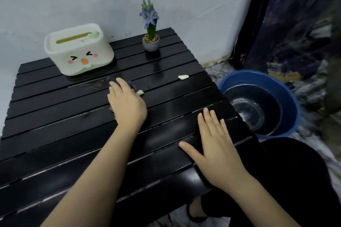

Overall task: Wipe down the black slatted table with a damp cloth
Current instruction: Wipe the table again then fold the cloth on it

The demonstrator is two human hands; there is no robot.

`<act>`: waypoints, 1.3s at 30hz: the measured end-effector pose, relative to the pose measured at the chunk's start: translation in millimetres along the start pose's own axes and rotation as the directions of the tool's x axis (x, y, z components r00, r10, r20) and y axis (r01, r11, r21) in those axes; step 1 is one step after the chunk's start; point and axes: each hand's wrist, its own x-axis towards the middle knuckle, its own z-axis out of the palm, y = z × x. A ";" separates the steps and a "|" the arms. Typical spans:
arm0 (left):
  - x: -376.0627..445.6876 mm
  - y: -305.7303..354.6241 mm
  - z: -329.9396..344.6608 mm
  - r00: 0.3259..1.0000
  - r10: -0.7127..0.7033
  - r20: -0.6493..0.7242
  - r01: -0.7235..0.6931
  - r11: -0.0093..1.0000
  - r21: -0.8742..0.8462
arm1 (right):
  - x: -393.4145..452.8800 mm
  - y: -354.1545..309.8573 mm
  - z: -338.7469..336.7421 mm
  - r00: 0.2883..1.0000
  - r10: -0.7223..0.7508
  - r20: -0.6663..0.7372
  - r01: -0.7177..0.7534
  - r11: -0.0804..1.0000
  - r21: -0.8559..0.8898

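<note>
The black slatted table [55, 116] fills the middle of the view, with wet streaks near its centre. My left hand [127, 105] lies flat at the table's middle, fingers straight, pressing on a dark blue cloth [131, 84]. Only a small edge of that cloth shows past my fingertips. Flat on the slats near the right front edge rests my right hand [215, 145], fingers spread and holding nothing. Two small pale scraps lie on the table: one [140, 92] right beside my left hand, the other [183, 77] further right.
A white tissue box with a cartoon face [79, 49] stands at the back left. A small potted blue flower [150, 42] stands at the back centre. On the floor to the right sits a blue basin of water [258, 105]. A dark curtain [295, 24] hangs behind it.
</note>
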 end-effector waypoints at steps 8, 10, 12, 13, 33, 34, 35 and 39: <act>2.5 144.7 46.5 0.969 0.139 0.203 -0.102 0.977 -0.185 | 0.0 4.0 4.1 0.999 -0.028 -0.025 0.027 1.000 -0.015; -7.0 177.8 53.3 0.924 0.275 0.266 -0.141 0.891 -0.431 | 0.1 3.8 6.9 0.998 -0.034 -0.045 0.034 0.999 0.000; -14.8 200.5 52.9 0.874 0.338 0.348 -0.015 0.735 -0.678 | -0.1 4.4 8.7 0.998 -0.041 -0.055 0.042 0.999 0.023; -14.5 207.0 51.1 0.865 0.330 0.377 0.067 0.670 -0.740 | -0.1 5.2 8.8 0.997 -0.044 -0.059 0.046 0.998 0.031; 24.1 15.8 11.7 0.876 0.464 0.132 -0.452 0.885 -0.114 | -15.6 15.7 -0.1 0.999 -0.047 -0.005 0.047 0.998 0.049; 21.5 29.5 17.8 0.863 0.486 0.138 -0.472 0.873 -0.123 | -16.2 15.9 0.3 0.999 -0.049 -0.012 0.050 0.998 0.043; 18.7 43.9 23.8 0.843 0.519 0.141 -0.503 0.853 -0.138 | -16.4 16.1 0.9 0.998 -0.052 -0.018 0.053 0.998 0.034; -1.0 105.8 42.5 0.739 0.648 0.184 -0.622 0.762 -0.181 | -15.8 14.9 3.0 0.997 -0.057 -0.042 0.058 0.998 0.006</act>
